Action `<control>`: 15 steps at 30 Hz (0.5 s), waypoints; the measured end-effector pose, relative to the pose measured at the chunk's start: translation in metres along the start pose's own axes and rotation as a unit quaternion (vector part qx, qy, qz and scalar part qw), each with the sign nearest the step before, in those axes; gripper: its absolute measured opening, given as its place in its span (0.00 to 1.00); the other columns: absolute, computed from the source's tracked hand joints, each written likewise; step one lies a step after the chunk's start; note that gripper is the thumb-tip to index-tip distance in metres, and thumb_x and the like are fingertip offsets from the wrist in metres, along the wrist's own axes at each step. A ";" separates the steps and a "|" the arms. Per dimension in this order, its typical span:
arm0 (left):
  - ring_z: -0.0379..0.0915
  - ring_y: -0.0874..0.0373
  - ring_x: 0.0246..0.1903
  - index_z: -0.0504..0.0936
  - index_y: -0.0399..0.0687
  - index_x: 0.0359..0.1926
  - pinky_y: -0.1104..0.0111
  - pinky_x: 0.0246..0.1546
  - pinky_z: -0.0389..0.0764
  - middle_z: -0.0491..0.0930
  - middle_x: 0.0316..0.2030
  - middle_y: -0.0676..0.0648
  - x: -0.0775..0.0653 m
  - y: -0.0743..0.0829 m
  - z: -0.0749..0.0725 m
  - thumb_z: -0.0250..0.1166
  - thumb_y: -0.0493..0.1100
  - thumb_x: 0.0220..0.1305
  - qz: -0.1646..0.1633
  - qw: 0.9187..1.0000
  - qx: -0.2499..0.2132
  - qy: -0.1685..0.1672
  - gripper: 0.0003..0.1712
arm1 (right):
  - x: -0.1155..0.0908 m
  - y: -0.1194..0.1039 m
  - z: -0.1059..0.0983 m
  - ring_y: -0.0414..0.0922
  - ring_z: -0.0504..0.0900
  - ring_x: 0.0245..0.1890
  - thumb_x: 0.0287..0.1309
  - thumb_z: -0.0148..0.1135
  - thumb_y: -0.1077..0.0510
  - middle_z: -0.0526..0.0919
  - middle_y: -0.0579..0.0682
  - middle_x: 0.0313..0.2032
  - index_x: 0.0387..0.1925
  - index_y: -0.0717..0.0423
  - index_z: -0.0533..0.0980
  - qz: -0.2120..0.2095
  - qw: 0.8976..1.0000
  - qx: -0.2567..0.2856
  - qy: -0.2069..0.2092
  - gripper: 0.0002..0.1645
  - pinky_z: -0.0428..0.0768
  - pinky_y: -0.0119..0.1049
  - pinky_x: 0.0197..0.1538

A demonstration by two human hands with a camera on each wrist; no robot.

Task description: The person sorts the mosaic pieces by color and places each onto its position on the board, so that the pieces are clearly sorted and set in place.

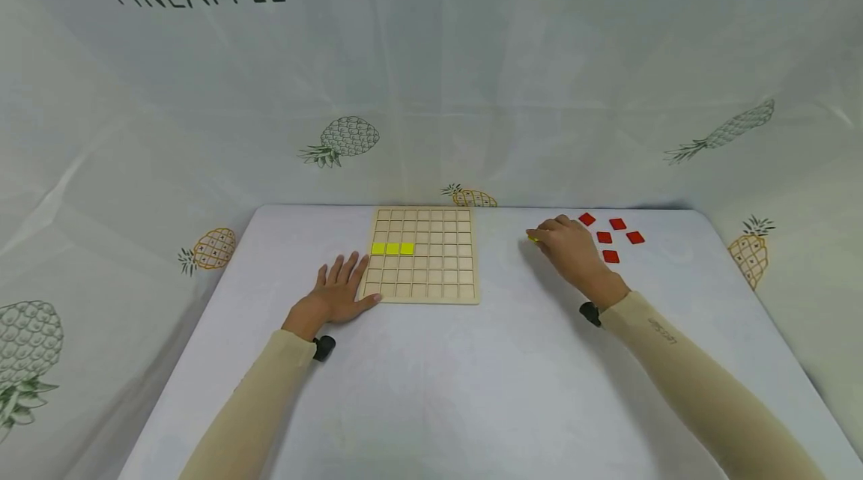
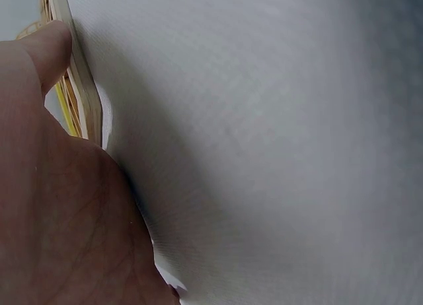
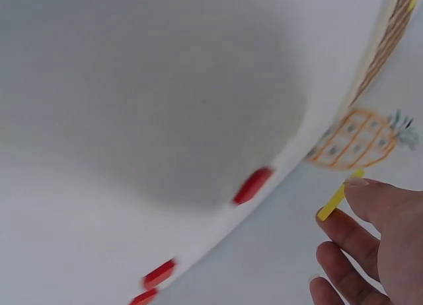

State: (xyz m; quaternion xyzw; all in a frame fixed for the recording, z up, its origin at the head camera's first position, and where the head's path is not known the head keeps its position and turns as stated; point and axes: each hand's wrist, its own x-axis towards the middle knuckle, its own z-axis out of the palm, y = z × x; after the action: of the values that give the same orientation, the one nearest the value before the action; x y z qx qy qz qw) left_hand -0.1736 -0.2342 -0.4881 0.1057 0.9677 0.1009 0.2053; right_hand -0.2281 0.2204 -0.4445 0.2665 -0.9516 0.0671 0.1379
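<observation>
A square wooden grid board [image 1: 441, 270] lies on the table toward its far edge. Three yellow square tiles [image 1: 392, 248] sit side by side in one row, starting from its left column. My left hand [image 1: 337, 293] rests at the board's left edge with fingers spread, the thumb over the near-left corner. To the right of the board, my right hand [image 1: 571, 251] pinches a yellow tile [image 3: 340, 195] between thumb and index finger, above the table. Several red square tiles [image 1: 610, 256] lie loose just beyond and right of that hand.
The white table [image 1: 431, 390] ends at a hanging cloth [image 1: 431, 76] printed with pineapples, which also runs along both sides. A small dark device [image 1: 323, 348] is worn on the left wrist, and another [image 1: 590, 314] on the right.
</observation>
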 end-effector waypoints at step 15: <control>0.25 0.32 0.83 0.34 0.44 0.86 0.35 0.78 0.30 0.30 0.85 0.35 0.001 -0.001 0.001 0.48 0.70 0.79 -0.003 1.000 0.005 0.001 0.55 | 0.044 -0.079 0.014 0.53 0.84 0.50 0.61 0.77 0.65 0.91 0.54 0.47 0.53 0.54 0.89 -0.071 0.997 0.029 0.007 0.19 0.84 0.46 0.54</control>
State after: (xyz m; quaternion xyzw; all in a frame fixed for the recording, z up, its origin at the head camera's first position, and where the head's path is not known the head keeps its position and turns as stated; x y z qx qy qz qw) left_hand -0.1741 -0.2349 -0.4900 0.1036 0.9687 0.0958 0.2040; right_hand -0.2263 0.1292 -0.4406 0.3371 -0.9268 0.0868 0.1410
